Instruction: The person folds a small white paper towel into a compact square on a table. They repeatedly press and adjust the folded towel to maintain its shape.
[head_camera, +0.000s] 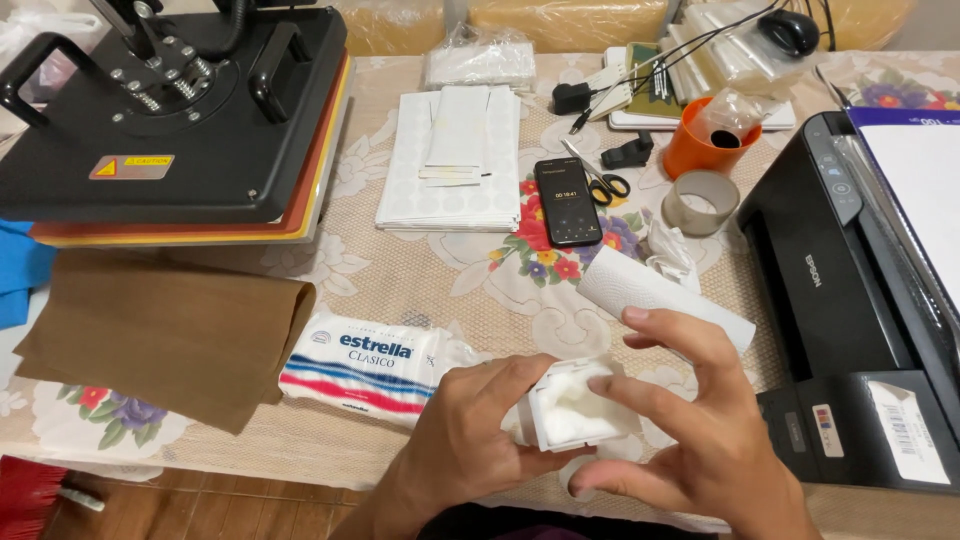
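White box (572, 410), small and squarish, is held between both hands just above the near edge of the table (440, 280), its open face turned up toward the camera and filled with white cotton-like wadding. It is nearly as wide as long, so a long axis is hard to call; its sides sit slightly skewed to the table edge. Left hand (470, 430) wraps the box's left side, thumb lying along the top edge, fingers closed round it. Right hand (690, 420) meets the box on its right side, forefinger tip resting on the wadding, the other fingers spread and curved above, thumb below the box.

Just left of the grip lies a soft packet of cotton (365, 370) with red and blue stripes. Beyond the right hand lies a white roll (660, 295), running diagonally. Farther out are a black phone (567, 202), scissors (600, 180), a tape ring (700, 202) and an orange cup (700, 145). To the right stands a black printer (840, 300); far left, a heat press (170, 110) above a brown sheet (160, 335).
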